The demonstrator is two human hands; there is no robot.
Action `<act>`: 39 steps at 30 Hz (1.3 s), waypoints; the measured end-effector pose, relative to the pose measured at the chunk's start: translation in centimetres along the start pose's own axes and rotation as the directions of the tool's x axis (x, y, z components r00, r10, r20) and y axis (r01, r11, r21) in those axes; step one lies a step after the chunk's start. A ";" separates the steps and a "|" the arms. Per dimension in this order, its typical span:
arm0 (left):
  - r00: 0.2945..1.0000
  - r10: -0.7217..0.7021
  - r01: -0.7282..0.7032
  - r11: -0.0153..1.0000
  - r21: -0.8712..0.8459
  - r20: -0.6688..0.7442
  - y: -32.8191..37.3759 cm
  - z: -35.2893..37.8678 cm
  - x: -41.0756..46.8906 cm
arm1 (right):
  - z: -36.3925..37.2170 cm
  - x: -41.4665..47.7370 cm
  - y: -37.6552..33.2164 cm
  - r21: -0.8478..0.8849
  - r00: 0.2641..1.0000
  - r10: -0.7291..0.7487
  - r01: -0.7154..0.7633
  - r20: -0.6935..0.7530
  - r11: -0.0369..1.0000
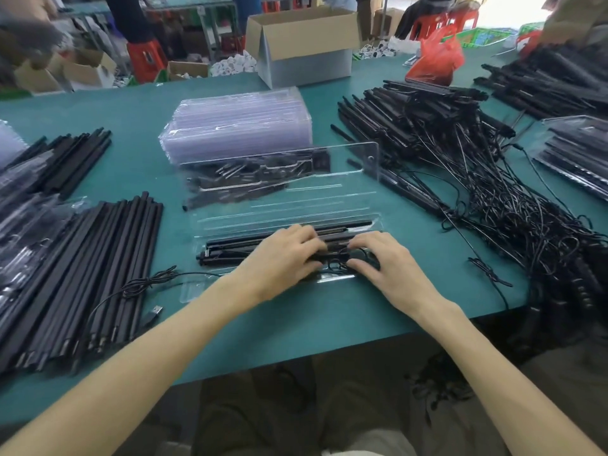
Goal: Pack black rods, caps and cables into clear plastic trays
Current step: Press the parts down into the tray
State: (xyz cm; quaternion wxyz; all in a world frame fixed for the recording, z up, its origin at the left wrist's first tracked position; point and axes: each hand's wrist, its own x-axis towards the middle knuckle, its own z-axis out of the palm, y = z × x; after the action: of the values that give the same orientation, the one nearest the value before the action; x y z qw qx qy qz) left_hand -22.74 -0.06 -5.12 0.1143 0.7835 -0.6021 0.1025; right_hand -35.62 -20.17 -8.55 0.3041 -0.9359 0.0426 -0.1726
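An open clear plastic tray (230,222) lies in front of me on the green table, its lid (345,156) raised at the back. Black rods (230,246) lie lengthwise in its near half. My left hand (283,258) lies over the rods with fingers curled down on them. My right hand (378,258) presses a coiled black cable (339,258) into the tray beside the rods, thumb and fingers bent around the coil. Small black caps (230,179) lie in a heap behind the lid.
Stacks of black rods (98,258) lie at the left with a loose USB cable (151,284). A stack of empty clear trays (237,123) stands behind. Rods with tangled cables (477,179) pile up at the right, near a packed tray (575,153). A cardboard box (302,44) is at the back.
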 end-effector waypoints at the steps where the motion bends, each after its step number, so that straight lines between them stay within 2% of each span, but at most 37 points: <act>1: 0.997 -0.073 0.075 0.995 -0.059 0.033 -0.3 0.3 -0.1 | 0.0 -0.2 0.0 0.014 1.000 0.017 -0.017 0.007 1.000; 4: 0.981 -0.192 0.191 0.961 -0.200 0.014 -1.0 0.7 -0.3 | -0.1 -0.5 0.1 0.069 0.998 0.059 -0.058 -0.003 0.996; 10: 0.961 -0.271 0.275 0.906 -0.321 0.059 -1.6 1.0 0.5 | -0.3 -0.5 0.2 0.024 1.000 -0.004 0.004 -0.007 1.000; 12: 0.969 -0.243 0.244 0.922 -0.299 0.041 -1.5 1.2 0.4 | -0.2 -0.7 0.4 0.025 1.000 -0.006 0.006 0.005 1.000; 16: 0.993 -0.116 0.118 0.989 -0.092 0.035 -1.2 1.2 0.0 | -0.1 -0.7 0.6 0.010 1.000 -0.027 0.028 -0.007 1.000; 19: 0.998 -0.057 0.057 0.998 -0.008 0.041 -0.9 1.2 0.3 | -0.1 -0.7 0.6 -0.005 0.999 -0.044 0.044 -0.010 0.999; 24: 0.999 -0.029 0.029 0.999 -0.030 -0.015 0.2 1.6 0.7 | -0.3 -1.2 0.5 -0.006 0.998 -0.058 0.058 -0.016 0.998; 29: 0.999 -0.042 0.040 0.998 -0.048 -0.029 0.7 1.9 1.0 | -0.1 -1.4 0.5 -0.175 0.987 -0.154 0.143 -0.048 0.974; 33: 0.995 -0.077 0.074 0.996 -0.050 -0.057 1.0 1.9 1.0 | 0.0 -1.5 0.7 -0.100 0.993 -0.109 0.104 -0.045 0.990; 39: 0.994 -0.084 0.083 0.996 -0.018 -0.074 1.3 2.1 1.0 | 0.2 -1.8 0.7 -0.107 0.992 -0.122 0.118 -0.038 0.987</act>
State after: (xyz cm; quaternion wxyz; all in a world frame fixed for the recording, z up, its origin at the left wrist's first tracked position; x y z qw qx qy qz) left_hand -23.67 -1.94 -6.76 0.1465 0.8026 -0.5651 0.1223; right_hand -37.19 -20.26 -9.62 0.2426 -0.9474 0.0018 -0.2089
